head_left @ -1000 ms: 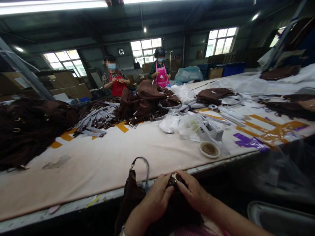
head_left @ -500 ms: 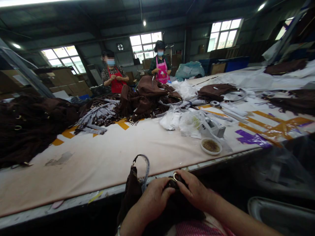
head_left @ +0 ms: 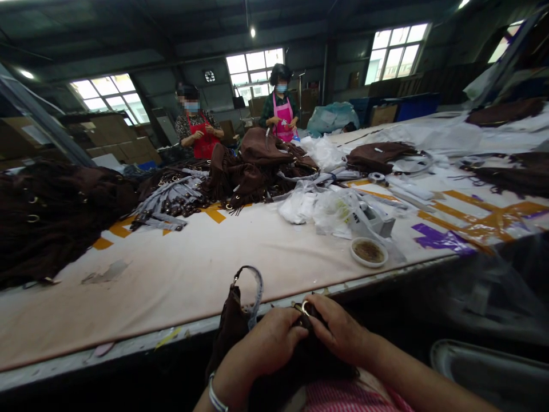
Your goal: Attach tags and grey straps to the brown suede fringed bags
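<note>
A dark brown handbag (head_left: 229, 320) lies in my lap against the table's near edge. Its wrapped handle (head_left: 259, 289) arches up on the left side. My left hand (head_left: 274, 337) is closed on the bag's top edge, thumb pressed against the fingers. Close beside it, my right hand (head_left: 334, 326) pinches the bag near a gold ring (head_left: 305, 308). The fingertips of both hands almost meet, and what lies between them is partly hidden. The lower part of the bag is dark and covered by my forearms.
A pale-covered table (head_left: 171, 274) stretches ahead. On it are a white dish (head_left: 369, 252) of brown stuff, plastic bags (head_left: 317, 209), wrapped straps (head_left: 171, 197) and brown bags (head_left: 263, 149). A brown heap (head_left: 55, 217) fills the left. Two persons in aprons stand across the table.
My hands stay on the bag, with only slight finger movement near the ring. The view has shifted a little, and more of my left wrist with its bracelet shows.
</note>
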Motion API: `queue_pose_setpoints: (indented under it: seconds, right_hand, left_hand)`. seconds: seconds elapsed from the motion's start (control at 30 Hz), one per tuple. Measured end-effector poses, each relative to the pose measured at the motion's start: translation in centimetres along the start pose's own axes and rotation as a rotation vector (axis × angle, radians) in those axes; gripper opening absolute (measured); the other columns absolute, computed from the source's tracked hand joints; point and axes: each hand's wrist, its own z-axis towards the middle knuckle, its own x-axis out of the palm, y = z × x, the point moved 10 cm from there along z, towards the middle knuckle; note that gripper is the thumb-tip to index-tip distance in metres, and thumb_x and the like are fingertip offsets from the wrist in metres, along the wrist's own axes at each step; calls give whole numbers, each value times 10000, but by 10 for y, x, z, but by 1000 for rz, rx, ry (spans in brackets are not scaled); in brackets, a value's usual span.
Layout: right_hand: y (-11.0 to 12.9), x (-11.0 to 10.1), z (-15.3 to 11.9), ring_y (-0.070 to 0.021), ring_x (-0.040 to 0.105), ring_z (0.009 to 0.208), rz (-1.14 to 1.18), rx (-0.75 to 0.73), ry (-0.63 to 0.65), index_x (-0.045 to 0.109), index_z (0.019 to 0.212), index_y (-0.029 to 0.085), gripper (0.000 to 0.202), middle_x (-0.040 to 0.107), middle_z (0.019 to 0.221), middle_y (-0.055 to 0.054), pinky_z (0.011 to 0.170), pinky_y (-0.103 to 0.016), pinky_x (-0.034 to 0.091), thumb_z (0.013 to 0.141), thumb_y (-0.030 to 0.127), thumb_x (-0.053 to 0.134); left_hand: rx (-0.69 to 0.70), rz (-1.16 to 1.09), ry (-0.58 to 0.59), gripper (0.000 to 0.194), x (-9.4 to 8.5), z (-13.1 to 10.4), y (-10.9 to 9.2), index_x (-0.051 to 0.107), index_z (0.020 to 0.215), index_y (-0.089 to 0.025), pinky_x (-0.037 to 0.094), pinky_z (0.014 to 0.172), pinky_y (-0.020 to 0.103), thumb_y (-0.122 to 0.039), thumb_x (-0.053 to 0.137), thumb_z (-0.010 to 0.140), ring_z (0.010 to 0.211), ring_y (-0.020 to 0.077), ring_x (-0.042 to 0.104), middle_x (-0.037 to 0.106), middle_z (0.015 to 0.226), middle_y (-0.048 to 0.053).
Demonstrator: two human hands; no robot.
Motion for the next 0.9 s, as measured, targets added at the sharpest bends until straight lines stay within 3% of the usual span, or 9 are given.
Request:
queue_pose_setpoints:
  seconds: [0.27,0.5,0.6,0.77,0.9]
  right_hand:
    - [5,-2,-2,-232,657,1009,-80,-50,-43,542,1212,195,290,688,1088,-107,913,-407,560,927,207,490]
    - [18,-4,-4,-255,656,936,-197,-113,-109,550,1136,185,243,687,1032,-124,836,-427,584,904,168,481]
    - [23,-4,-4,-257,645,917,-220,-131,-96,554,1092,180,204,679,1011,-128,819,-429,581,908,160,469]
    - [30,-3,-4,-258,631,916,-217,-163,-22,551,1071,167,184,674,1006,-136,818,-429,572,922,163,443]
    - [29,2,-7,-254,622,917,-202,-155,70,547,1089,163,205,670,1006,-125,833,-432,561,915,154,438]
  left_hand:
    - [-4,-61,8,172,3,3,2,701,844,-206,416,713,287,-250,538,877,798,201,638,735,861,23]
    - [-5,-165,-52,165,0,1,1,720,869,-197,438,783,290,-210,555,857,861,201,647,750,918,24]
    - [-88,-326,-77,173,4,3,17,739,897,-177,457,779,288,-212,587,823,843,194,644,745,881,29]
    - [-270,-574,-173,143,14,4,49,681,787,-145,396,571,237,-284,653,776,547,111,500,578,579,-33]
    - [-288,-671,-256,242,17,8,57,646,759,-144,407,550,226,-378,710,747,543,102,496,570,604,-31]
